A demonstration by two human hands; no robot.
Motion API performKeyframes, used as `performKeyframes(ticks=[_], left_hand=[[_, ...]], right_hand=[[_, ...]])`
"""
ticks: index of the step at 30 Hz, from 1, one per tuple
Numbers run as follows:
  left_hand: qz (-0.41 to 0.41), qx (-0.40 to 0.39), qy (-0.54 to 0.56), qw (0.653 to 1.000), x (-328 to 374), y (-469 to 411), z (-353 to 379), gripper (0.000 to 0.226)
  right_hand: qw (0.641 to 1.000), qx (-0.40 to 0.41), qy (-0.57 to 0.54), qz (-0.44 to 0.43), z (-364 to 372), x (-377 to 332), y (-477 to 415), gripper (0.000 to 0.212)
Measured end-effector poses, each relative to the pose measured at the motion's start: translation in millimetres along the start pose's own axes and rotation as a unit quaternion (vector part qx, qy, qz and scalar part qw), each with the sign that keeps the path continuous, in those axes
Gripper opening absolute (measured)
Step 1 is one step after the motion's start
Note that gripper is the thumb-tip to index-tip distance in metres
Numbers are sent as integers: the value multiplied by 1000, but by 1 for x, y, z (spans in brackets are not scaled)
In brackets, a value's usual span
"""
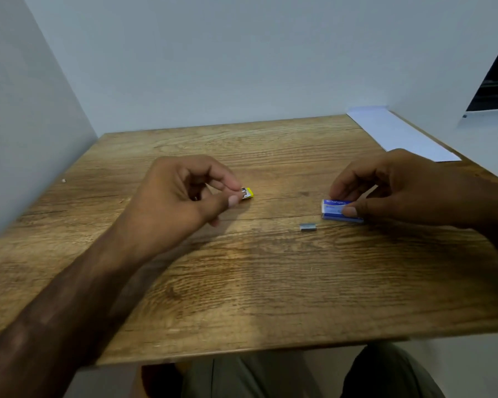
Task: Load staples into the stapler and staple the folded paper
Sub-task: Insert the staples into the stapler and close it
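Wooden table, blue "kangaro" box

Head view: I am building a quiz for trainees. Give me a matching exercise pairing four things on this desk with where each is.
Things:
1. yellow stapler
2. blue staple box
3. loose staple strip
4. white paper

Places:
A. far right corner of the table
B. at the left hand's fingertips
C. bare wood, just left of and nearer than the box
D. under the right hand's fingers

Pairs: 1-B, 2-D, 3-C, 4-A
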State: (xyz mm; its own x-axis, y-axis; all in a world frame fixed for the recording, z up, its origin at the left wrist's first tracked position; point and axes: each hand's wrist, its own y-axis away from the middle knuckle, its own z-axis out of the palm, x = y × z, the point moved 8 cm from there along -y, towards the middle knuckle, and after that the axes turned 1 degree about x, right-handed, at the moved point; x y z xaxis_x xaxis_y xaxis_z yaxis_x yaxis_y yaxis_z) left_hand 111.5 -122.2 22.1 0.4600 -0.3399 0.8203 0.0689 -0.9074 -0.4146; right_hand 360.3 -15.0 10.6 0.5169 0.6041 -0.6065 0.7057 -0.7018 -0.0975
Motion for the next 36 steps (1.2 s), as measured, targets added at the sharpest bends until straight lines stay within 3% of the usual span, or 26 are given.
performKeyframes(ticks=[5, 9, 16, 23, 30, 36], left_hand=[[-21, 18, -67, 997, -10, 14, -42, 12], [-8, 26, -156, 987, -14, 16, -52, 11], [13, 0, -272, 962, -21, 13, -48, 39], [-24, -33, -273, 961, -36, 9, -50, 57], [-70, -143, -285, 945, -44, -14, -27, 30], [-76, -198, -216, 953, -48, -23, -15, 14]], right_hand=[[995, 34, 72, -55, -9, -20, 7, 29], [992, -31, 98, -75, 16, -45, 0, 29], [986, -44, 144, -70, 40, -55, -11, 10], [986, -39, 141, -76, 35, -63, -20, 10], [990, -32, 60, -125, 45, -84, -62, 12], [990, -74, -38, -115, 58, -96, -109, 12]])
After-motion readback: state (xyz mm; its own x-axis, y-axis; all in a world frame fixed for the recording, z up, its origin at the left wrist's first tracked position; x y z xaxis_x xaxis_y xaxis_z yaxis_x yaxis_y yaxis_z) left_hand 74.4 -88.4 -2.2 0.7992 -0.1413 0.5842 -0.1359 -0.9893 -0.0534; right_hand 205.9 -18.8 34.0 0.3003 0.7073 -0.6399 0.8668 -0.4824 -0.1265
